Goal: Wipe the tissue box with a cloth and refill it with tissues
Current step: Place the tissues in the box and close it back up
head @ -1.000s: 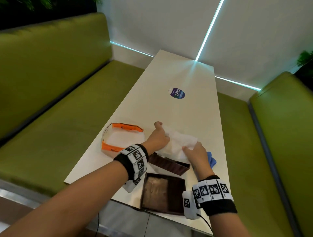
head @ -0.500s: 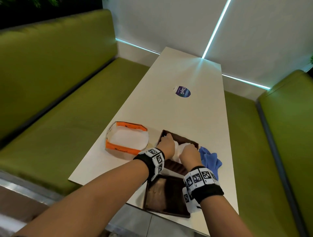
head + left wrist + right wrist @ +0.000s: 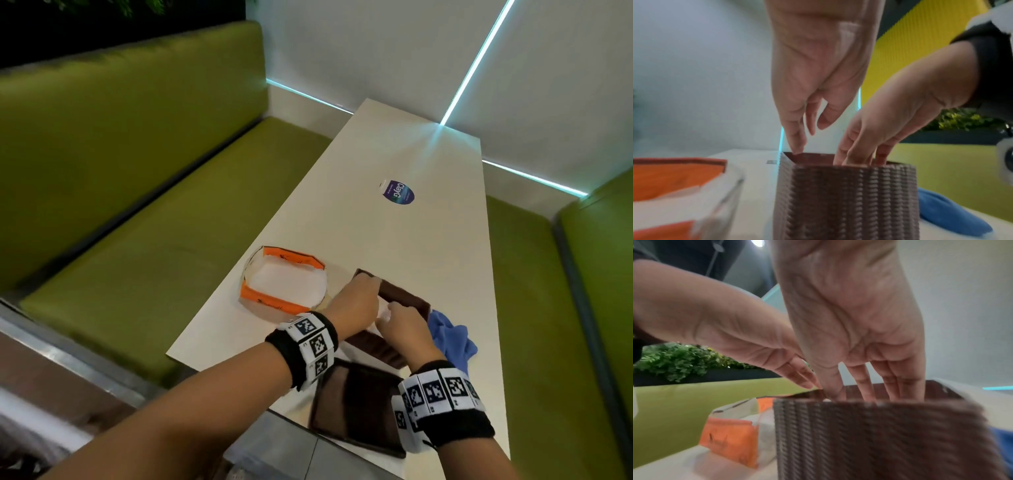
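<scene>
The brown woven tissue box [image 3: 407,298] stands open on the white table [image 3: 394,240], and both hands reach down into it. My left hand [image 3: 359,298] is at the box's left end, fingers straight [image 3: 795,138], the index tip at the far corner. My right hand [image 3: 399,320] is beside it, its straight fingers [image 3: 865,386] dipping below the rim. A strip of white tissues [image 3: 382,313] shows between the hands; the rest, and the fingertips, are hidden inside the box [image 3: 844,194]. The blue cloth [image 3: 448,339] lies crumpled just right of the box.
The box's brown lid [image 3: 356,407] lies at the near table edge. An orange and white tissue wrapper [image 3: 284,284], torn open, sits left of the box. A round sticker [image 3: 397,192] is further up the table. Green bench seats [image 3: 171,240] flank both sides.
The white tissue stack, held above the box a second ago, has gone down into it. Both hands followed it in and now reach below the rim.
</scene>
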The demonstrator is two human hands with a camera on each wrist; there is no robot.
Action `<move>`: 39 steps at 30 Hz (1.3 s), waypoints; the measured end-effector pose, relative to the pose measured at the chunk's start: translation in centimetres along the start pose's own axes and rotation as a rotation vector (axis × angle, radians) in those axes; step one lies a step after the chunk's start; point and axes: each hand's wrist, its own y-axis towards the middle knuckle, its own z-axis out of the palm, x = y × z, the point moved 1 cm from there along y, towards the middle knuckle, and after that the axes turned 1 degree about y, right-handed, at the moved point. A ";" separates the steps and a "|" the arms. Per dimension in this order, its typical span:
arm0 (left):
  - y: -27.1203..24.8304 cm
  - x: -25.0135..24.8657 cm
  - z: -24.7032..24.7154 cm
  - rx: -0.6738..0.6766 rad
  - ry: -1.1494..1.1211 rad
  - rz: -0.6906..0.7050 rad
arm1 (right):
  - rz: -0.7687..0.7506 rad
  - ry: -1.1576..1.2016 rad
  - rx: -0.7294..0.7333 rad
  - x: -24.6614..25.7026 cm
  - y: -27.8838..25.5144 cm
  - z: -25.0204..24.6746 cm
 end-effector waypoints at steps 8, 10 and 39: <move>-1.0 9.4 -8.4 -0.218 -0.035 -0.190 | -0.397 0.187 -0.149 8.9 -0.8 -1.9; -0.4 11.0 -8.8 -0.098 0.112 -0.213 | -0.492 0.141 -0.049 11.7 -0.5 -0.7; 0.0 16.4 -8.6 0.159 0.241 0.026 | -0.335 -0.064 -0.007 15.2 5.7 4.2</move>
